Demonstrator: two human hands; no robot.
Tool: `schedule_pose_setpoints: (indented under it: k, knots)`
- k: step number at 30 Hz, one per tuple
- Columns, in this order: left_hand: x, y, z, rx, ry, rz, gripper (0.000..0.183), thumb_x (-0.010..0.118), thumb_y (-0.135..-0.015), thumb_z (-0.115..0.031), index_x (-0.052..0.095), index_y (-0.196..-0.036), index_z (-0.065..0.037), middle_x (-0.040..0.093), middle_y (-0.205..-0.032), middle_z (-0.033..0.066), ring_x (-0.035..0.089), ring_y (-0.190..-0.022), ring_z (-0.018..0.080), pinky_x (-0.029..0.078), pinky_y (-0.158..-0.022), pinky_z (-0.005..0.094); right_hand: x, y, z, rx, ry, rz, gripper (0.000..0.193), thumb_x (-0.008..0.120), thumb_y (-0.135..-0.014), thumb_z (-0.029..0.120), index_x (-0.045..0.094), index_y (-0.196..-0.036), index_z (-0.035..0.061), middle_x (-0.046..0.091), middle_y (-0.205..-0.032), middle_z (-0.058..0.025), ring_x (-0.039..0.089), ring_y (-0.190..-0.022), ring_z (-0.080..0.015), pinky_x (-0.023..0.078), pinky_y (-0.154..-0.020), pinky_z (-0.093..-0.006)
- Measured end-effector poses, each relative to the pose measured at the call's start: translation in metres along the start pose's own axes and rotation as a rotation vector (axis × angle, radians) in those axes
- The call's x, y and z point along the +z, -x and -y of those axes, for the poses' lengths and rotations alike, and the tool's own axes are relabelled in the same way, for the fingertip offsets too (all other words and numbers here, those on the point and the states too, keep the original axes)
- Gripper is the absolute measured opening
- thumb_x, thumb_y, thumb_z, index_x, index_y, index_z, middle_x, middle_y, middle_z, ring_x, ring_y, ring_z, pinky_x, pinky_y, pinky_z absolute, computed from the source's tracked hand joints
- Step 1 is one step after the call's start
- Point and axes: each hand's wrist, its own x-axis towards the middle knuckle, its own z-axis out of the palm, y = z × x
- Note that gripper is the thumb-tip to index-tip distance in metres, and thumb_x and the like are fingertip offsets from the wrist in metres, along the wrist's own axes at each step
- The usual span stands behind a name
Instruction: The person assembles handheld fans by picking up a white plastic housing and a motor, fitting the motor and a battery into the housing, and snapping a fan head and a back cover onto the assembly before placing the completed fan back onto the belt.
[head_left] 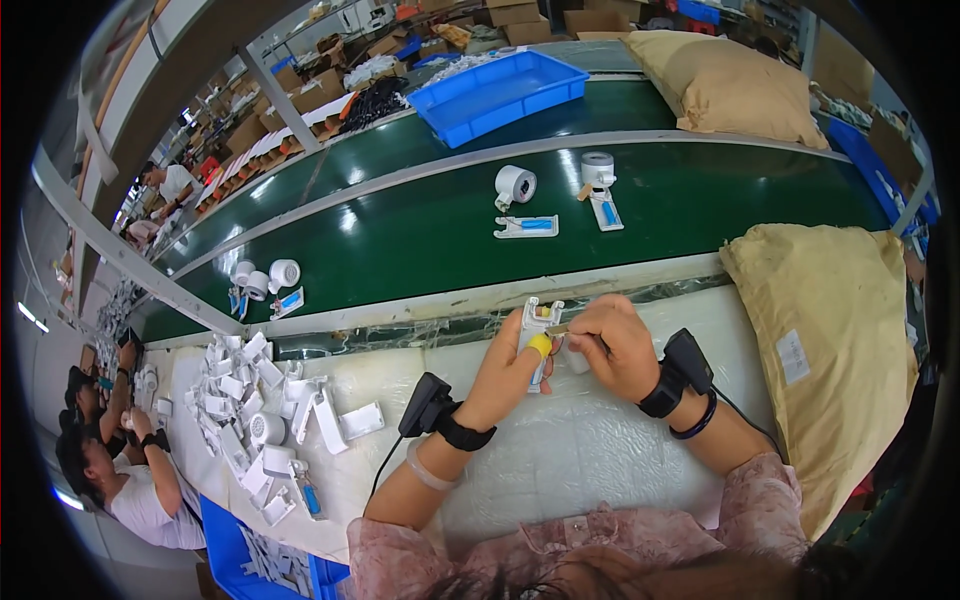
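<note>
Over the near side of the bench, my left hand (497,380) grips a slim white plastic housing (541,305) with a notched far end. Something yellow (541,344) covers the tip of my left thumb, pressed against the housing. My right hand (618,350) is closed in a pinch right beside it. Between its fingertips a small brownish piece (559,330) shows, its kind too small to tell. Left of my hands lies a heap of white plastic parts (235,385). A part with a blue cylindrical cell (311,499) rests at the heap's near edge.
A green conveyor belt (400,230) runs beyond the bench, carrying white round-headed units (515,186) with blue cells. A blue tray (500,95) stands farther back. One tan sack (820,350) lies at right; another sack (730,90) sits behind. Co-workers (130,480) sit at left.
</note>
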Motion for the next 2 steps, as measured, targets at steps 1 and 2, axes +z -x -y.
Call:
schedule_pose_setpoints:
  k: [1,2]
  knots:
    - [-0.0005,0.0004,0.0011,0.029,-0.044,0.040,0.037,0.047,-0.094,-0.013,0.042,-0.130,-0.007,0.059,-0.103,0.0100,0.060,-0.076,0.0140,0.056,-0.056,0.0300,-0.0008,0.0003,-0.0013,-0.022,-0.012,0.021,0.020,0.070,-0.078,-0.002,0.063,-0.094,0.0068,0.066,-0.085,-0.0073,0.060,-0.086,-0.0277,0.046,-0.083,-0.0385]
    - [-0.0011,0.0005,0.0024,0.056,-0.086,0.080,0.041,0.048,-0.094,-0.013,0.038,-0.133,-0.009,0.058,-0.107,0.0097,0.059,-0.078,0.0130,0.055,-0.056,0.0284,-0.0024,0.0008,-0.0032,-0.042,-0.022,0.044,0.023,0.071,-0.077,-0.001,0.062,-0.096,0.0073,0.067,-0.086,-0.0072,0.060,-0.088,-0.0288,0.046,-0.085,-0.0401]
